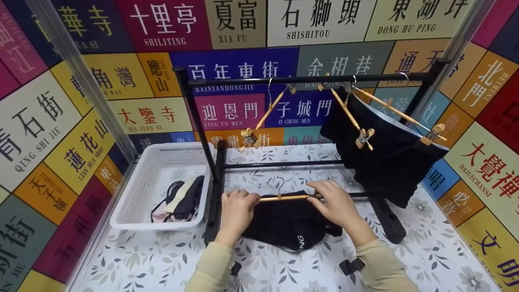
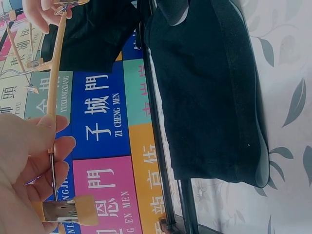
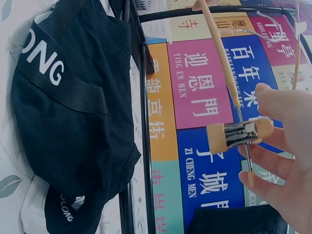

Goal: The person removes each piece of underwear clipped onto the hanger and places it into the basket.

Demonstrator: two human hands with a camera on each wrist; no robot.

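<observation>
Both hands hold a wooden clip hanger (image 1: 265, 198) level above the table, its metal hook pointing up. My left hand (image 1: 238, 207) grips one end, with thumb and fingers around the bar beside a clip (image 2: 66, 210). At the other end, my right hand (image 1: 334, 200) has its fingers curled behind the other clip (image 3: 236, 135), fingertips at the metal rod. Black shorts (image 1: 284, 225) lie on the table below the hanger, apart from its clips. White lettering (image 3: 46, 61) runs along their waistband.
A black rack (image 1: 243, 81) stands behind the hands, with several clip hangers on its top bar. Another black garment (image 1: 377, 150) hangs at the right. To the left, a white basket (image 1: 121, 215) holds folded clothes (image 1: 182, 200). The tablecloth (image 1: 142, 263) has grey leaves.
</observation>
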